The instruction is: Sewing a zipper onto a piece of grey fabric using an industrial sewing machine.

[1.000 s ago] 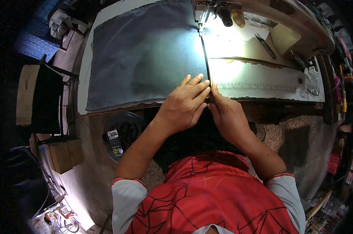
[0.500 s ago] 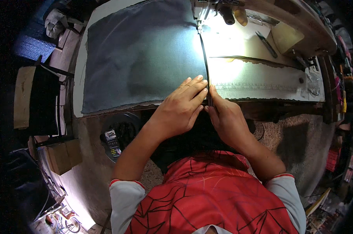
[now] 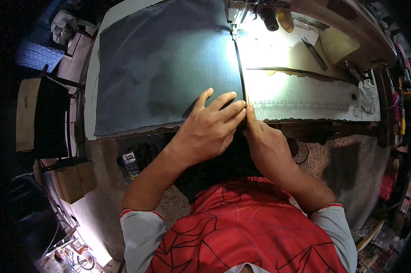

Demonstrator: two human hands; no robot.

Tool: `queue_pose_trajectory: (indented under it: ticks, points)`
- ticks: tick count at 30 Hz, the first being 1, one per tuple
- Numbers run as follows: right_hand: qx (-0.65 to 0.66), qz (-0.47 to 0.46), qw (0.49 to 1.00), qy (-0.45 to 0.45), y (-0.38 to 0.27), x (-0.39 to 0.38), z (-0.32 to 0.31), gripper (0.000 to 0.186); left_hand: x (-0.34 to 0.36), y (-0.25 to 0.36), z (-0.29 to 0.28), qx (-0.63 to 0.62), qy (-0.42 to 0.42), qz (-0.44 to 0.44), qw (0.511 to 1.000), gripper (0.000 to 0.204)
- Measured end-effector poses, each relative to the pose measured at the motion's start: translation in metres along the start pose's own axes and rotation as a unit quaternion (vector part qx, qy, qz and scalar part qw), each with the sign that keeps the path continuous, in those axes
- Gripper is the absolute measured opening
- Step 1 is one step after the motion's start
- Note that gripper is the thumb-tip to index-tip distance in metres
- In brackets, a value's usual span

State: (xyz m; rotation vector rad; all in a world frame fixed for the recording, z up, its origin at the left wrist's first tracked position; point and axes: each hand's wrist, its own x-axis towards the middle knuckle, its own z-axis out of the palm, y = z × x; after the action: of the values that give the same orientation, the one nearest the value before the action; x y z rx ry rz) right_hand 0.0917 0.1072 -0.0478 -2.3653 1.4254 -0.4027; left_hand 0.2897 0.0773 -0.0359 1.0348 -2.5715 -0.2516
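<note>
A large dark blue-grey fabric panel (image 3: 164, 68) lies on the sewing table, its right edge folded into a narrow dark strip running up to the presser foot (image 3: 234, 33) of a sewing machine (image 3: 351, 18). On the panel's near right corner rests my left hand (image 3: 212, 125), fingers spread and fingertips on the cloth by the folded edge. Opposite it, my right hand (image 3: 270, 143) pinches the near end of that edge, index finger along it and thumb below. The two hands nearly touch; the cloth between them is partly hidden.
A printed ruler scale (image 3: 305, 106) crosses the pale table surface (image 3: 296, 86) at right. Thread snips (image 3: 314, 53) lie beside a yellowish block-shaped thing (image 3: 338, 45). A crumpled clear plastic bag (image 3: 367, 101) sits at the right end. A cardboard box (image 3: 73, 182) stands lower left.
My left hand's fingers have spread apart, with the index and middle fingers lifted away from the edge. My right hand has shifted slightly down and toward me, still at the folded edge.
</note>
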Motion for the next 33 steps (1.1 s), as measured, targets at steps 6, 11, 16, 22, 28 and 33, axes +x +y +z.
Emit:
queue_pose_trajectory:
  ticks: [6, 11, 16, 22, 28, 33]
  points:
    - [-0.089, -0.019, 0.996, -0.013, -0.011, 0.003, -0.002, 0.062, 0.014, -0.023, -0.013, -0.143, -0.011, -0.032, 0.989, 0.043]
    - [-0.114, -0.016, 0.993, -0.014, -0.014, 0.003, -0.003, 0.061, 0.050, -0.051, -0.004, 0.052, 0.024, 0.015, 0.998, 0.041]
    - [-0.111, -0.006, 0.993, -0.029, -0.012, 0.003, -0.006, 0.060, 0.043, -0.049, 0.001, -0.013, 0.017, -0.017, 1.000, 0.040]
    - [-0.139, -0.033, 0.989, -0.035, -0.009, 0.004, -0.011, 0.059, 0.062, -0.061, 0.005, -0.016, 0.065, -0.078, 0.995, 0.033]
    - [-0.103, -0.029, 0.993, -0.049, -0.010, 0.008, -0.018, 0.064, 0.057, -0.059, 0.008, 0.015, 0.034, -0.055, 0.998, 0.042]
    - [-0.120, -0.047, 0.991, -0.045, -0.006, 0.008, -0.021, 0.063, 0.056, -0.057, 0.008, -0.010, 0.043, -0.070, 0.997, 0.042]
